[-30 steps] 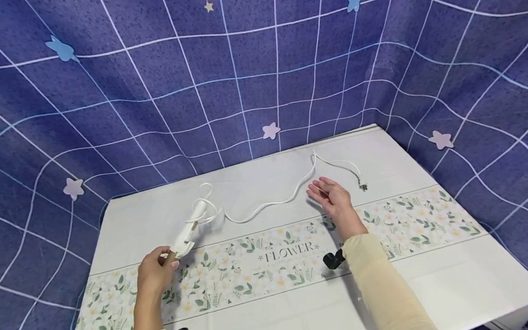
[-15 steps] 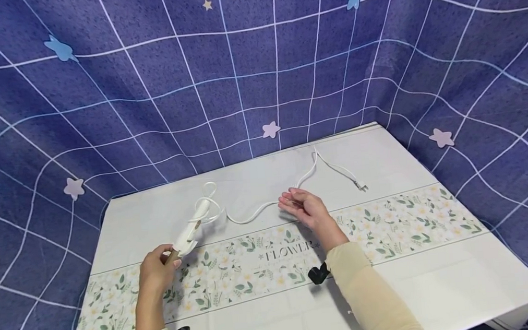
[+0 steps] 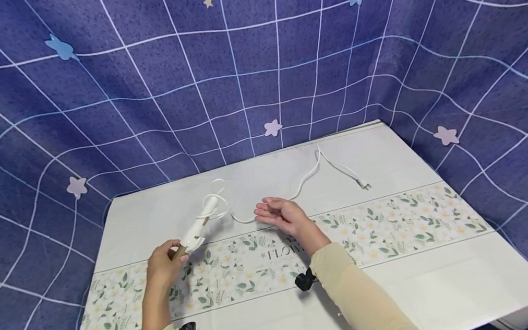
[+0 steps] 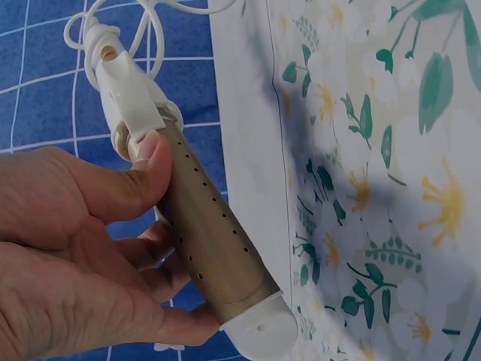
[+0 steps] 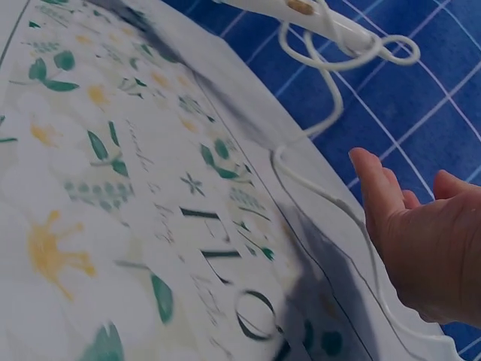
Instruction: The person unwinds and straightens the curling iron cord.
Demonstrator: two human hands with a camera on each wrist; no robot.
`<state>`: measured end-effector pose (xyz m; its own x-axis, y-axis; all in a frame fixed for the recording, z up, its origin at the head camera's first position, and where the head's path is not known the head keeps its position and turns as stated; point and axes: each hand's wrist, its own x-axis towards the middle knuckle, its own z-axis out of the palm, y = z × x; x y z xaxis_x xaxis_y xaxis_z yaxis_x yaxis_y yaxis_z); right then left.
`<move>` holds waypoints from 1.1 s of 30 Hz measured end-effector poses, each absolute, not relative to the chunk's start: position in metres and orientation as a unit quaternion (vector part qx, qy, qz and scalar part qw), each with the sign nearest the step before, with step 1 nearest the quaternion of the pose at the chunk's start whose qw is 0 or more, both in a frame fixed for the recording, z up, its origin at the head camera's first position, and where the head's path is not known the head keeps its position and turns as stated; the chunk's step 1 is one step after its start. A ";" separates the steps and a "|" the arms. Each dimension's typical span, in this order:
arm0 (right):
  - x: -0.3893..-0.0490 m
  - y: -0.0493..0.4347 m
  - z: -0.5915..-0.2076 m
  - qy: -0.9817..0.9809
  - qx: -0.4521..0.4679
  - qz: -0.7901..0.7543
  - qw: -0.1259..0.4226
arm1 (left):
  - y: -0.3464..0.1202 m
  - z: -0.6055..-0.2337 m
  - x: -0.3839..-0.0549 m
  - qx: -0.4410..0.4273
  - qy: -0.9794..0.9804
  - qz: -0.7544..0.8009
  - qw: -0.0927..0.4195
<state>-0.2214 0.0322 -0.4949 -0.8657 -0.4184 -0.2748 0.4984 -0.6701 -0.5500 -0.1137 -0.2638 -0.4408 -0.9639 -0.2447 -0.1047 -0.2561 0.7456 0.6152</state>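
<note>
A white-handled curling iron (image 3: 197, 232) with a perforated gold barrel (image 4: 214, 226) and a white rounded tip (image 4: 263, 331) is tilted above the table's left part. My left hand (image 3: 163, 267) holds it by the barrel, thumb on one side and fingers on the other. White cord (image 4: 156, 37) loops around the handle, then runs right across the table (image 3: 304, 180) to a two-pin plug (image 3: 365, 185). Close to that cord, my right hand (image 3: 285, 218) is spread with fingers fairly straight. In the right wrist view the cord passes beside the hand; whether they touch I cannot tell.
A white tablecloth (image 3: 411, 288) with a floral band (image 3: 405, 220) covers the table. Behind and at the sides hangs a blue curtain (image 3: 257, 92) with grid lines and stars. Dark wrist mounts (image 3: 305, 280) sit under both forearms.
My right hand has moved left along the cord, from near the plug end toward the curling iron. My left hand keeps its hold and has shifted slightly right.
</note>
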 end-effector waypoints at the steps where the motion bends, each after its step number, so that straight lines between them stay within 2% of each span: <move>1: -0.221 0.030 -0.495 0.318 0.060 -0.910 0.258 | -0.263 -0.440 -0.114 -0.130 0.935 0.331 0.008; 19: -0.220 -0.009 -0.494 0.301 0.041 -0.894 0.328 | -0.256 -0.440 -0.114 -0.135 0.931 0.339 0.005; 28: -0.224 -0.025 -0.493 0.276 0.053 -0.896 0.345 | -0.263 -0.465 -0.125 -0.146 0.927 0.345 -0.010; 33: -0.228 -0.028 -0.491 0.252 0.058 -0.901 0.349 | -0.252 -0.447 -0.117 -0.145 0.929 0.341 0.009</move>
<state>-0.2278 -0.0279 -0.4909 -0.7503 -0.5990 -0.2797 0.6571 -0.6295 -0.4147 -0.1173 -0.2518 -0.4466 -0.9579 -0.2627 -0.1157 -0.2751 0.7249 0.6315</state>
